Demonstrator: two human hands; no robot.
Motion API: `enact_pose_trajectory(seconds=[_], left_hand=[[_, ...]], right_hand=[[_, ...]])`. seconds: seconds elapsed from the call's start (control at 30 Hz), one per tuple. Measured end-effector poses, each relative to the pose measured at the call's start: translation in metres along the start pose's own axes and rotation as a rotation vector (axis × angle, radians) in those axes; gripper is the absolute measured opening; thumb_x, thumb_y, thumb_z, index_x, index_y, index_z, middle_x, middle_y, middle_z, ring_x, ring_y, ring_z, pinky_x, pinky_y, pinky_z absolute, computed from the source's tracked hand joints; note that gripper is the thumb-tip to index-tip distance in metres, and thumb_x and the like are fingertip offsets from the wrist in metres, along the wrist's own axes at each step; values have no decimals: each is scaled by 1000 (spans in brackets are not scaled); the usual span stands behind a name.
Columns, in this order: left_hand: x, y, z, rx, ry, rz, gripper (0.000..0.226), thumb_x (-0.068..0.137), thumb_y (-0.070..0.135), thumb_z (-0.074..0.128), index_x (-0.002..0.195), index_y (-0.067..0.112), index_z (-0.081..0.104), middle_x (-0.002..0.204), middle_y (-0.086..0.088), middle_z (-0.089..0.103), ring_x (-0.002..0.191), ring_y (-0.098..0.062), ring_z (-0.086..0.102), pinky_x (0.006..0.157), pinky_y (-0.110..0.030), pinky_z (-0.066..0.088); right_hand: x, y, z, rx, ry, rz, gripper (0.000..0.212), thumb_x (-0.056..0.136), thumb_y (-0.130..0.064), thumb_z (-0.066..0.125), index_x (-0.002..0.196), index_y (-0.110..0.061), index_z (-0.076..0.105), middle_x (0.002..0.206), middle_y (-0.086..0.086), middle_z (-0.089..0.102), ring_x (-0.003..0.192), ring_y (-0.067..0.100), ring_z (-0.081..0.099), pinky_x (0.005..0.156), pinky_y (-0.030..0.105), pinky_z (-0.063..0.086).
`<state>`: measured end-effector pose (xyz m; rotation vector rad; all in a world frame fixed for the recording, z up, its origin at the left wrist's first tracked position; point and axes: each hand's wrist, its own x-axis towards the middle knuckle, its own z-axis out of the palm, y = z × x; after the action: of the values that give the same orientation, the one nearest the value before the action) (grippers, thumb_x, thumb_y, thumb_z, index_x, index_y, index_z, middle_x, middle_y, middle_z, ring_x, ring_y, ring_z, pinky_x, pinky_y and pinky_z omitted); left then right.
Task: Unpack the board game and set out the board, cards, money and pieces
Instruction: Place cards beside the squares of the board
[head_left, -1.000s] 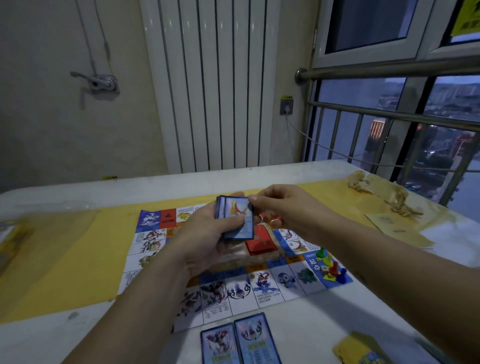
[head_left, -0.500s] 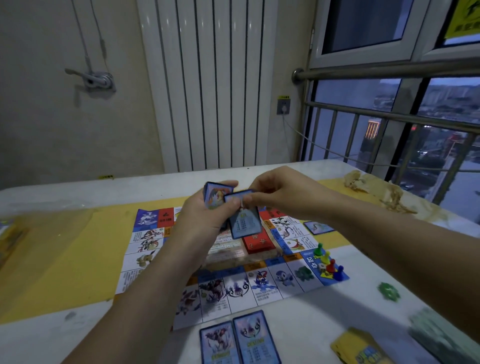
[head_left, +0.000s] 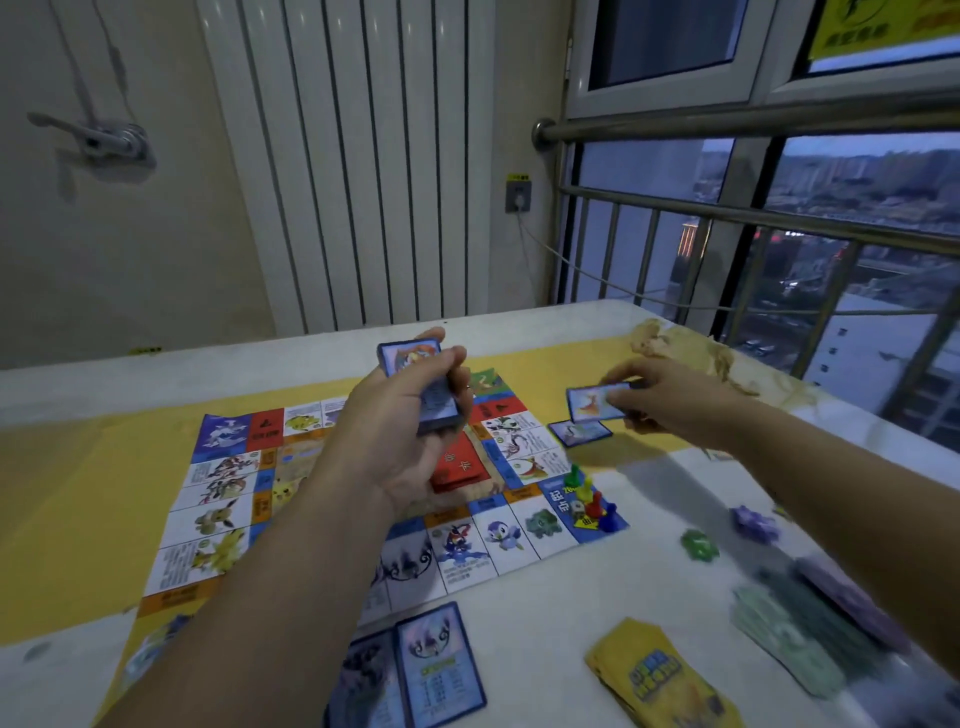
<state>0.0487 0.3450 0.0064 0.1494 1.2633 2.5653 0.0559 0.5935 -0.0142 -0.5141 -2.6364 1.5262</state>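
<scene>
Glossy paper squares, each printed with a cartoon creature, ring the flat board (head_left: 223, 478). It lies on a yellow mat (head_left: 78, 467) spread over the pale, stone-like bench (head_left: 597, 587).

Above the board's middle our left hand (head_left: 395, 441) grips one thick deck (head_left: 410, 361) of blue-edged cards, its fingers (head_left: 447, 361) curled round the deck and the thumb laid across the top face. Past the board's right edge our right hand (head_left: 675, 402) pinches a single card (head_left: 592, 405) between thumb and fingertips, a little above the bench. One flat card (head_left: 579, 432) lies below it, just beside the board's right edge.

One red stack (head_left: 460, 467) sits at the board's centre. On the board's near right corner stand four smooth plastic pawns (head_left: 589, 493), close together: green, yellow, red and blue.

At the board's near edge two face-up cards (head_left: 439, 665) lie side by side, touching.

Right of the board and well apart from it we count:
- one yellow-backed deck (head_left: 660, 675)
- one fanned green money pile (head_left: 784, 644)
- one purple money pile (head_left: 852, 608), too blurred for us to count its notes

Between those piles and the board's corner lie two small lumpy tokens, a green token (head_left: 700, 544) and a purple token (head_left: 753, 522).
</scene>
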Motion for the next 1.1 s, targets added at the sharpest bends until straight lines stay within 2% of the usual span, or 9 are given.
enact_pose_trajectory(seconds=[0.13, 0.27, 0.43, 0.57, 0.7, 0.77, 0.9, 0.97, 1.1], left_hand=[[3, -9, -3, -42, -6, -94, 16, 92, 5, 52, 100, 12, 63, 68, -3, 68, 58, -11, 59, 50, -18, 51], [3, -13, -14, -82, 22, -207, 15, 94, 9, 49, 101, 11, 63, 64, -4, 69, 55, -12, 61, 49, -18, 52], [5, -14, -22, -83, 78, -246, 17, 96, 12, 47, 96, 9, 63, 61, -4, 68, 66, -14, 56, 49, -19, 52], [4, -12, -23, -120, 31, -302, 26, 96, 24, 46, 96, 4, 63, 68, -8, 67, 68, -16, 58, 53, -23, 54], [0, -10, -25, -61, -29, -351, 26, 91, 4, 34, 94, -1, 59, 82, -14, 70, 82, -24, 63, 64, -41, 49], [1, -12, -26, 45, -52, -337, 29, 92, -4, 29, 97, 0, 58, 88, -15, 71, 88, -26, 65, 66, -41, 48], [4, -16, -32, 189, -128, -297, 31, 96, -8, 32, 112, 6, 54, 109, -16, 69, 105, -28, 64, 86, -57, 49], [6, -15, -35, 254, -160, -279, 32, 96, -7, 35, 115, 11, 53, 112, -14, 68, 108, -28, 63, 92, -60, 46], [5, -10, -37, 362, -200, -224, 25, 95, -3, 45, 107, 16, 55, 96, -8, 74, 89, -23, 71, 64, -43, 60]], right_hand=[[11, 27, -4, -283, -89, 35, 14, 97, -15, 51, 108, -10, 59, 84, 9, 55, 64, 16, 46, 56, 25, 41], [18, 34, 5, -571, -101, -46, 17, 94, -27, 57, 109, -19, 60, 98, 3, 56, 83, 17, 52, 65, 26, 40], [25, 40, 10, -625, -18, -49, 25, 92, -27, 60, 114, -15, 58, 98, 4, 53, 82, 18, 50, 57, 21, 38], [28, 44, 13, -646, 37, -58, 27, 90, -26, 62, 113, -13, 58, 99, 6, 55, 84, 19, 51, 63, 27, 38], [26, 41, 13, -702, 100, -58, 37, 85, -29, 69, 115, -13, 55, 105, 7, 56, 86, 18, 47, 63, 27, 36], [25, 36, 13, -771, 155, -92, 43, 82, -31, 71, 118, -14, 54, 111, 8, 53, 87, 17, 46, 69, 28, 37], [11, 2, 27, -565, 259, -309, 30, 88, -35, 63, 111, -16, 60, 93, 0, 55, 79, 13, 50, 62, 25, 38], [-7, -26, 40, -359, 134, -373, 23, 91, -35, 59, 104, -17, 63, 85, -3, 57, 73, 10, 51, 60, 21, 41], [-36, -62, 63, -168, -144, -384, 25, 91, -38, 56, 99, -16, 65, 78, -5, 61, 65, 5, 52, 61, 21, 42]])
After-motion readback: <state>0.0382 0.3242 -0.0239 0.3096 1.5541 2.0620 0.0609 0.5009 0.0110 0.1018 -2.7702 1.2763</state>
